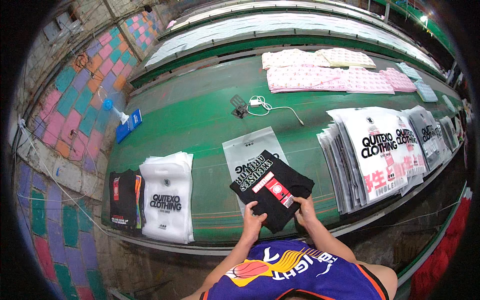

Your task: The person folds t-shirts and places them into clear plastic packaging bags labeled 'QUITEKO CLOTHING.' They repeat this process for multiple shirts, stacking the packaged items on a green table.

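A folded black T-shirt (258, 204) with printed lettering lies tilted before me, a red and white hang tag (276, 188) on its front. My right hand (305, 210) grips its lower right edge, the thumb over the end of the tag. At the lower left edge, my left hand (253, 223) holds the shirt, thumb and forefinger spread against the cloth. Partly under the shirt, a frosted plastic garment bag (245, 144) rests on the green table (210, 187). How far the shirt is raised from the bag is hard to judge.
Left of me are a stack of printed plastic bags (167, 221) and folded dark shirts (123, 202). Bagged garments (382, 150) line the right side. Beyond lie a white charger and cable (258, 102), pink printed fabric stacks (300, 79), a blue box (129, 125) and a small blue fan (108, 104).
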The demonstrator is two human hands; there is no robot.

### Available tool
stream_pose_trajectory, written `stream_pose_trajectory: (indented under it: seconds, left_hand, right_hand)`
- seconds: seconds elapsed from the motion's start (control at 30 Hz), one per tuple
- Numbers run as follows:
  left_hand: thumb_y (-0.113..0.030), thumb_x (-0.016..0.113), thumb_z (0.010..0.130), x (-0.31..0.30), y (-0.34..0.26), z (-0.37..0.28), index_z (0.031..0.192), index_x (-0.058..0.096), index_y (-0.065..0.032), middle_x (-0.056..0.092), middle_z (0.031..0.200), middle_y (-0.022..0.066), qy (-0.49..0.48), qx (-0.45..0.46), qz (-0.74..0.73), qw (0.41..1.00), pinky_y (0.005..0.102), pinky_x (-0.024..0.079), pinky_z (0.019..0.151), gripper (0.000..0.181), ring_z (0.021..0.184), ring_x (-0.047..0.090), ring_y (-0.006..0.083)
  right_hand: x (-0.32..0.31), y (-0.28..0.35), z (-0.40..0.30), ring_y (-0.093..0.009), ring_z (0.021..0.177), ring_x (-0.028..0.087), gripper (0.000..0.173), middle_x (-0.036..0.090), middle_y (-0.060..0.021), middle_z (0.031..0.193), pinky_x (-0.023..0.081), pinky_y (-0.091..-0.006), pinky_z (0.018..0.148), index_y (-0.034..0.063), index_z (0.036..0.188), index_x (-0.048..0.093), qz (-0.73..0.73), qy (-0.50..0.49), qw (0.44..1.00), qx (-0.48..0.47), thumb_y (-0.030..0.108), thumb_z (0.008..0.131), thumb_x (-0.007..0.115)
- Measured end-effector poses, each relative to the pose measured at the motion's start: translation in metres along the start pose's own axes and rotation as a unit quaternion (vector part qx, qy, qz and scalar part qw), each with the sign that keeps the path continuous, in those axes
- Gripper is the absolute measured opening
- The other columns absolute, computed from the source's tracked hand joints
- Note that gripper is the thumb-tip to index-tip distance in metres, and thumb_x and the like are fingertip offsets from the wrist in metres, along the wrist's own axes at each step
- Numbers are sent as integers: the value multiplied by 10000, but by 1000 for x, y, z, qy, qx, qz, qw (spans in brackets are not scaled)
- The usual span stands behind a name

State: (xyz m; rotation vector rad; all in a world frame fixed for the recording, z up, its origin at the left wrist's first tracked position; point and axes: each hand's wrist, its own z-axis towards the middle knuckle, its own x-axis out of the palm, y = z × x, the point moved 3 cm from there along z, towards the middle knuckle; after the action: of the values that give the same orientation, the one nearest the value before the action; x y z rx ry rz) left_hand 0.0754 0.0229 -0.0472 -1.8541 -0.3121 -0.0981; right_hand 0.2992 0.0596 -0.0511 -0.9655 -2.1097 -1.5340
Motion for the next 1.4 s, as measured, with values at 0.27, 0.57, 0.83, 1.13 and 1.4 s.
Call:
stream_pose_trajectory:
  seconds: [0.27, 0.57, 0.83, 1.13, 1.4]
  left_hand:
    - [138, 590, 784, -40, -41, 19, 1300, 641, -20, 682, 1247, 157, 19, -12, 127, 992, 341, 531, 959, 542, 1122, 659, 262]
    - [-25, 704, 830, -30, -29, -3, 1262, 672, -57, 685, 1283, 249, 23, 68, 287, 955, 405, 499, 1045, 435, 1185, 666, 354]
    - [-232, 733, 878, 12, -52, 19, 1314, 683, -60, 638, 1171, 330, 49, 136, 467, 872, 505, 565, 938, 472, 1039, 701, 468]
    - [-136, 700, 944, 17, -50, 23, 1391, 634, 15, 740, 1011, 254, 95, 118, 393, 907, 396, 604, 789, 476, 814, 765, 320]
    - [-112, 705, 933, -8, -23, 7, 1470, 445, -6, 633, 1210, 262, 22, 305, 297, 904, 496, 520, 962, 607, 1120, 647, 404]
  right_hand:
    - [17, 51, -11, -245, 1058, 696, 699, 692, -144, 1190, 591, -379, 851, 91, 1477, 503, -298, 43, 953, 35, 2, 826, 740]
    - [24, 41, -12, -366, 1086, 695, 438, 717, -187, 1187, 543, -438, 979, 34, 1255, 713, -677, 178, 702, -134, 5, 828, 619]
    - [107, 42, -64, -485, 1019, 687, 383, 661, -280, 1158, 559, -556, 913, 0, 1187, 700, -795, 210, 548, -149, 238, 896, 627]
    - [102, 12, -75, -495, 841, 722, 426, 626, -294, 1113, 598, -581, 726, -41, 1142, 638, -805, 176, 532, -195, 270, 867, 734]
    - [88, 35, -51, -487, 823, 705, 224, 661, -271, 984, 587, -582, 750, 1, 1058, 704, -784, 149, 541, -264, 94, 859, 663]
